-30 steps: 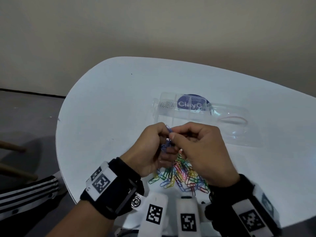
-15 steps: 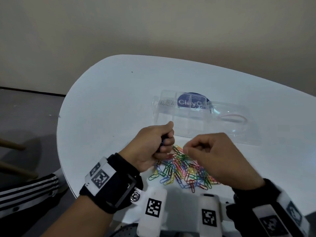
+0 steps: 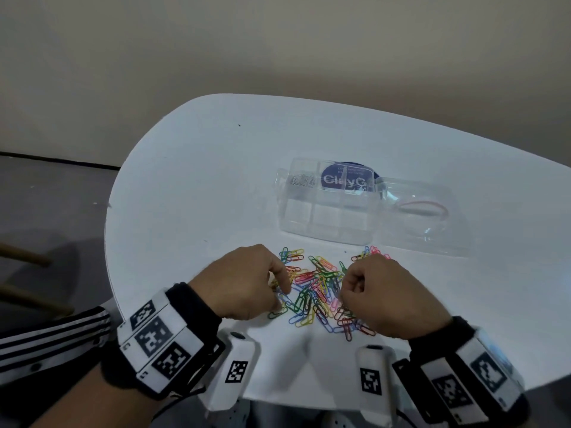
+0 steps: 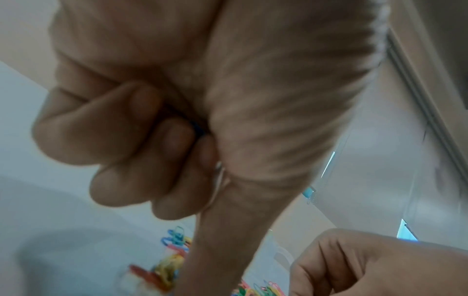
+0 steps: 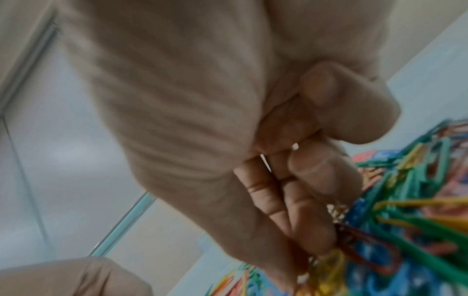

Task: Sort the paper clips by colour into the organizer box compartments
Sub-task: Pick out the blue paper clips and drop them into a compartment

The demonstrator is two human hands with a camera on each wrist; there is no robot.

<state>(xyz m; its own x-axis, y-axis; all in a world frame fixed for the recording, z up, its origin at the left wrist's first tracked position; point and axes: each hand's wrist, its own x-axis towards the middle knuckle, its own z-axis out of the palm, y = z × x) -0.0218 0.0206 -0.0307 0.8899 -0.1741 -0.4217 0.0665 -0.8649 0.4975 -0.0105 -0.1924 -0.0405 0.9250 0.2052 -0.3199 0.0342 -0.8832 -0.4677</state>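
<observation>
A heap of mixed coloured paper clips point(image 3: 318, 288) lies on the white table point(image 3: 200, 196), in front of the clear organizer box point(image 3: 324, 217). My left hand point(image 3: 282, 296) is at the heap's left edge; its curled fingers hold blue paper clips point(image 4: 198, 127) against the palm while one finger reaches down to the heap. My right hand point(image 3: 342, 299) is at the heap's right side, fingers curled, thumb and forefinger closing on a clip in the heap point(image 5: 418, 210). That clip's colour is hidden. The box's back left compartment holds silver clips point(image 3: 301, 180).
The box's clear lid point(image 3: 432, 230) lies open to the right with a red rubber band point(image 3: 423, 206) on it. A blue label point(image 3: 344, 180) shows through the box. The table's rounded edge point(image 3: 112, 273) runs close on the left; wooden chair legs point(image 3: 24, 257) stand beyond it.
The hands met above the heap with a blue clip, then parted. Both have now dropped onto the heap, the left keeping its blue clips.
</observation>
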